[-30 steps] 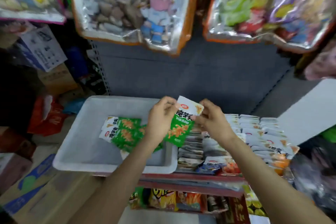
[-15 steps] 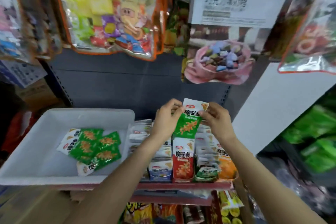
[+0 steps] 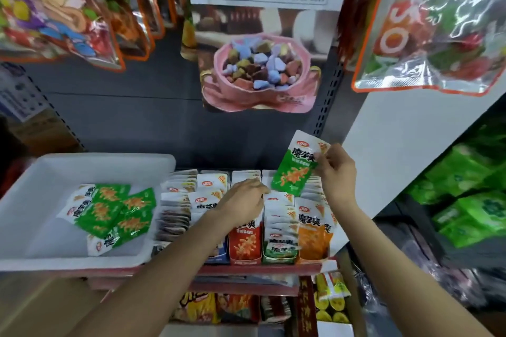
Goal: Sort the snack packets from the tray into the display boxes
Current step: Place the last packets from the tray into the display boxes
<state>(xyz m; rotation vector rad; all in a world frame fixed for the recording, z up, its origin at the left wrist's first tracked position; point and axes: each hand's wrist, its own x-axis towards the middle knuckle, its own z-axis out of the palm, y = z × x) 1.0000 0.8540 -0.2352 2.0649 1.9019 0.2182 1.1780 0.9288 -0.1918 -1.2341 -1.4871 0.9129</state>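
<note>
Head view: green packet point(image 3: 297, 165) w/ white top is held up in the air above the display boxes point(image 3: 273, 230), tilted, pinched at its upper right edge by the right hand point(image 3: 335, 172), thumb & fingers closed on the foil. Left hand point(image 3: 241, 204) is lower, over the middle rows of packets in the boxes, fingers loosely bent & pointing toward the packet's bottom corner; can't tell if the tips touch anything, nothing seen in its grasp. Boxes stand side by side on a red-edged shelf point(image 3: 246, 268), packed w/ upright packets: red front point(image 3: 245, 243), green front point(image 3: 279, 250), orange front point(image 3: 312, 238), grey/white rows further left. Left forearm crosses in front of the boxes & hides part of them. Just left of the boxes, touching or nearly so, sits a white tray point(image 3: 32, 227) w/ a loose pile of green packets point(image 3: 109, 213), overlapping, lying flat. Behind, grey back panel w/ a candy poster point(image 3: 260, 63). Hanging bags point(image 3: 438, 22) of sweets up top, left & right. White side panel at right, green bags point(image 3: 471, 194) beyond it. More snacks on the shelf below.
</note>
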